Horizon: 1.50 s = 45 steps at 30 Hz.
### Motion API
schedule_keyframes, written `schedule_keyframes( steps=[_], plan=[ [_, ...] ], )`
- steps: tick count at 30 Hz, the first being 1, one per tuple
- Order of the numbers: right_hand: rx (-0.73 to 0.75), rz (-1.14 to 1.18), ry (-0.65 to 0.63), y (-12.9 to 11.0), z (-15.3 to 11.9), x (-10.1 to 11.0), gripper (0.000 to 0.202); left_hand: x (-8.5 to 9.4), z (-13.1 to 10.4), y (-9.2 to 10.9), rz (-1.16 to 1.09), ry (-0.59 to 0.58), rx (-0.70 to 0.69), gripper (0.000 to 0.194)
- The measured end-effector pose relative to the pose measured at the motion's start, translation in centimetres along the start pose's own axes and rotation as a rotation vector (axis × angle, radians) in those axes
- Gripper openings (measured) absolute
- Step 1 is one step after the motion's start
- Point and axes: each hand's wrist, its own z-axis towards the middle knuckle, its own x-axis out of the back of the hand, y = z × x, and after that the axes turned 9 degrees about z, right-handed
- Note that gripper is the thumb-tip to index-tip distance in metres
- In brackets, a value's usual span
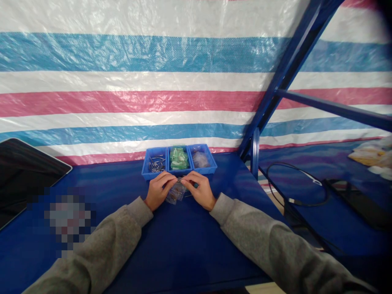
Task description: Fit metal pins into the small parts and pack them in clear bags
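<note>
My left hand [161,190] and my right hand [199,190] meet in front of the bins, fingertips pinched close together. Between them is a small clear plastic bag [174,194], which hangs below the fingers and is gripped at its upper edge. A small dark green thing shows by my right fingers, too small to name. Just behind stand three joined blue bins [147,176]. Slim metal pieces [157,164] lie in the left one, green packets [179,159] in the middle one, and clear plastic bags [200,159] in the right one.
A dark-screened device [27,175] lies at the left, near a blurred-out patch. At the right rise blue metal frame bars [275,94]. Beyond them are a black cable [306,204] and a dark flat device [355,200]. Striped plastic sheeting [137,102] hangs behind the blue table [183,253].
</note>
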Motion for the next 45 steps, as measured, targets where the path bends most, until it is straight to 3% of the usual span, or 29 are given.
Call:
schedule_keyframes(
  steps=[12,26,35,45],
  plan=[
    [-0.009,-0.033,-0.042,-0.11,-0.12,-0.06,0.009,-0.07,-0.20,0.33,0.013,-0.074,-0.042,0.011],
    [-0.010,-0.024,-0.083,-0.11,-0.03,0.00,0.014,0.00,-0.23,0.28,0.037,0.056,0.010,0.008],
    [-0.014,-0.064,0.008,0.01,-0.04,-0.01,0.018,0.00,-0.03,0.37,0.032,-0.041,0.026,0.012],
    [-0.012,-0.023,-0.031,-0.05,0.04,-0.08,0.015,0.12,-0.04,0.35,0.032,0.032,-0.007,0.009]
  ],
)
